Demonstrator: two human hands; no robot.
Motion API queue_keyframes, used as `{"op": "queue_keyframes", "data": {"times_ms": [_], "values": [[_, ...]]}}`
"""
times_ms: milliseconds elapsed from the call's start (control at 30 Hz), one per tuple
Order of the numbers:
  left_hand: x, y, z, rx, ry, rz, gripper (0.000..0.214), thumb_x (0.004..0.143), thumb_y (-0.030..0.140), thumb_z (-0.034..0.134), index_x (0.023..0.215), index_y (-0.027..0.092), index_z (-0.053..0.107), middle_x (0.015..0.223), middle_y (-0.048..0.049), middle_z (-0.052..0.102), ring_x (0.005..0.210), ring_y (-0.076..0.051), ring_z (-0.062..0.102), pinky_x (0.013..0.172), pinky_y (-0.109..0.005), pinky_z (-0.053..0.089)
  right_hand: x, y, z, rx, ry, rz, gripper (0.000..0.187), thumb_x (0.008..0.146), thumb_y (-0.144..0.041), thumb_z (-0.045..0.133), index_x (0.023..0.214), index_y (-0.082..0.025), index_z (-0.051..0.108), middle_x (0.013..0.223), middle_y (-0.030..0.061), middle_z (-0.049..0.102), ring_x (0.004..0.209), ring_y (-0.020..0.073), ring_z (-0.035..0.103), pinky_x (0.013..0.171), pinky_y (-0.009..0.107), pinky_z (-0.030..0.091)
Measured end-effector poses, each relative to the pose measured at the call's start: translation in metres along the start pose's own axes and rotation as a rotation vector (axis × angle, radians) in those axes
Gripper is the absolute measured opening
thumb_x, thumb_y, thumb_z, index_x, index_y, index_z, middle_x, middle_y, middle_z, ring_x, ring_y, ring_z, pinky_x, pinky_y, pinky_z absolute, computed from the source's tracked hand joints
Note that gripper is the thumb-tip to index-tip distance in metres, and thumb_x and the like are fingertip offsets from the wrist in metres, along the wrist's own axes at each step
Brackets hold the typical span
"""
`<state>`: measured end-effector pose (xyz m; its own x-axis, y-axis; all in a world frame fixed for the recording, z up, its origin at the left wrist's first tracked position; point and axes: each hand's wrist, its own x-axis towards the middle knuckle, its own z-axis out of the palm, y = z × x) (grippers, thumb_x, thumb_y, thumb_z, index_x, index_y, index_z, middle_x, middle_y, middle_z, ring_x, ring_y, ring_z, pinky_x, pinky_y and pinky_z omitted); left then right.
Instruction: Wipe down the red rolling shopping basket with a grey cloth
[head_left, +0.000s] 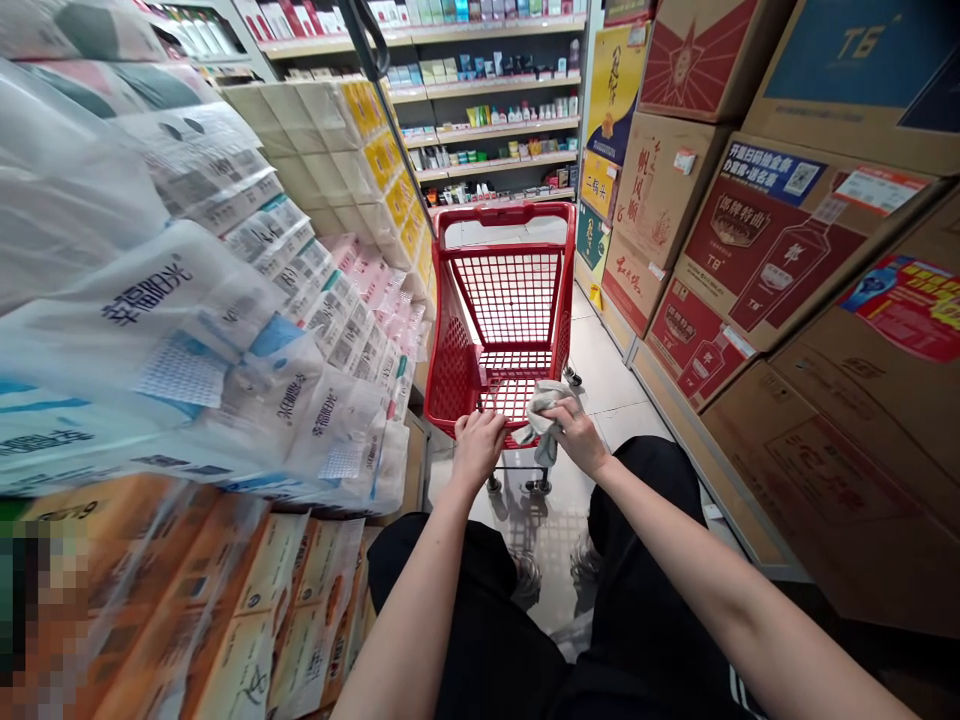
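Note:
A red plastic shopping cart (pixel 454 365) stands in front of me, and no goods show in its basket. My left hand (pixel 480 447) is closed over the cart's near rim, fingers curled around it. A crumpled pale grey cloth (pixel 546 402) is gripped in my right hand (pixel 576 432), beside the left one at the same rim. Part of the cloth hangs down outside the cart. My right fingers press it at the rim; the cloth hides how they touch the cart.
Plastic-wrapped tissue packs (pixel 202 310) are stacked high on the left, above orange packages (pixel 142 580). Printed cardboard cartons (pixel 757 240) wall the right side. Shelves of small bottles and boxes (pixel 495 125) cross the far end. A tiled floor (pixel 619 395) runs between, with my knees close behind the cart.

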<state>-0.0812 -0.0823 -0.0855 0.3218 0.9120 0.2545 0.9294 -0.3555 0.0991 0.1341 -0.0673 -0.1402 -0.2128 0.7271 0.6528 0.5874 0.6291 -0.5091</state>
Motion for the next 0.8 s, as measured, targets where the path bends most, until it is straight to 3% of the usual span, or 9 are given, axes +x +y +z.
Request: {"op": "queue_keyframes", "data": {"times_ms": [133, 233, 367, 467, 600, 800], "values": [[-0.001, -0.003, 0.001, -0.011, 0.004, -0.002, 0.017, 0.090, 0.030, 0.040, 0.091, 0.025, 0.056, 0.092, -0.0029, 0.059, 0.089, -0.019, 0.048, 0.084, -0.036, 0.027, -0.022, 0.010, 0.001, 0.056, 0.210, 0.393, 0.018, 0.087, -0.037, 0.049, 0.087, -0.020, 0.053, 0.088, 0.0043, 0.051, 0.083, 0.0186, 0.053, 0.074, 0.032, 0.047], [-0.001, -0.006, 0.003, -0.017, 0.003, -0.009, 0.016, 0.089, 0.029, 0.041, 0.090, 0.025, 0.056, 0.091, -0.0031, 0.059, 0.089, -0.020, 0.048, 0.085, -0.036, 0.027, -0.032, 0.005, 0.006, 0.098, 0.267, 0.582, 0.022, 0.084, -0.042, 0.053, 0.085, -0.020, 0.053, 0.089, 0.0050, 0.052, 0.079, 0.0186, 0.054, 0.072, 0.032, 0.046], [-0.001, -0.004, 0.004, -0.023, -0.002, -0.013, 0.015, 0.088, 0.029, 0.041, 0.092, 0.025, 0.056, 0.094, -0.0035, 0.059, 0.090, -0.021, 0.048, 0.086, -0.037, 0.027, -0.034, -0.015, 0.025, 0.230, 0.214, 0.528, 0.031, 0.083, -0.040, 0.053, 0.104, -0.018, 0.053, 0.100, 0.0096, 0.057, 0.091, 0.0210, 0.056, 0.075, 0.032, 0.048], [-0.001, -0.003, 0.004, -0.030, -0.004, -0.014, 0.017, 0.088, 0.029, 0.041, 0.093, 0.025, 0.056, 0.096, -0.0037, 0.060, 0.091, -0.021, 0.047, 0.086, -0.037, 0.027, -0.035, -0.020, 0.043, 0.216, 0.264, 0.517, 0.033, 0.086, -0.037, 0.048, 0.112, -0.017, 0.051, 0.104, 0.0126, 0.059, 0.098, 0.0230, 0.057, 0.079, 0.034, 0.048], [-0.001, -0.003, 0.001, -0.022, -0.024, -0.018, 0.018, 0.089, 0.029, 0.040, 0.094, 0.025, 0.057, 0.095, -0.0041, 0.060, 0.091, -0.021, 0.047, 0.086, -0.037, 0.027, -0.048, -0.006, 0.065, 0.147, 0.271, 0.566, 0.023, 0.082, -0.029, 0.049, 0.100, -0.016, 0.056, 0.097, 0.0121, 0.062, 0.090, 0.0237, 0.059, 0.075, 0.035, 0.048], [-0.002, -0.003, 0.001, -0.026, -0.011, -0.019, 0.020, 0.090, 0.030, 0.038, 0.094, 0.025, 0.057, 0.093, -0.0041, 0.059, 0.090, -0.020, 0.047, 0.087, -0.037, 0.027, -0.063, 0.003, 0.083, 0.212, 0.208, 0.779, 0.019, 0.070, -0.023, 0.052, 0.085, -0.017, 0.060, 0.079, 0.0059, 0.066, 0.071, 0.0218, 0.061, 0.063, 0.031, 0.048]]}}
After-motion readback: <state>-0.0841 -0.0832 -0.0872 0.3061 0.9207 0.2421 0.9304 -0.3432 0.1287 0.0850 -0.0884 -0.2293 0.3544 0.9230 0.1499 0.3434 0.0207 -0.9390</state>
